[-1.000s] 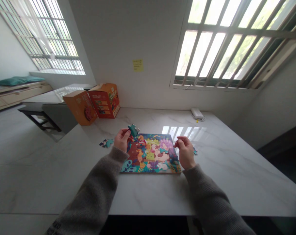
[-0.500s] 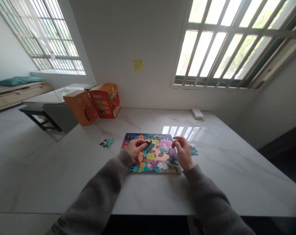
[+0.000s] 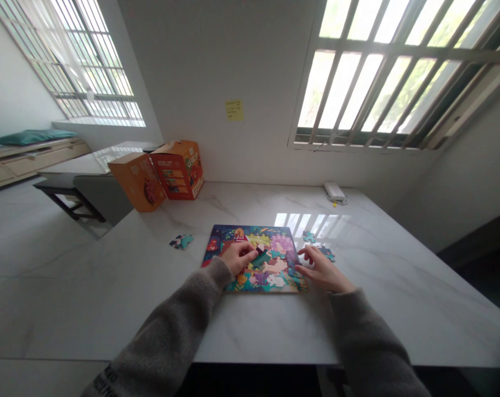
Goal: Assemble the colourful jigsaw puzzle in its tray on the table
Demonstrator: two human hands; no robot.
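Teal piece (image 3: 262,258) between left fingers (image 3: 249,256) (over puzzle (image 3: 280,266)).

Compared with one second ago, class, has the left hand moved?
Yes: judged against the red box, the left hand has moved rightward and lower in the view.

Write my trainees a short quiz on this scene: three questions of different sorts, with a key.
1. True or false: the bare left hand holds a teal-green jigsaw piece over the colourful rectangular jigsaw board.

2. Which lie on the white marbled tabletop to the right of the board?
a) Orange cardboard boxes
b) Loose multicoloured jigsaw pieces
c) Green cushions

3. Where is the square yellow paper note?

Key: 1. True. 2. b. 3. On the pale wall behind the tabletop.
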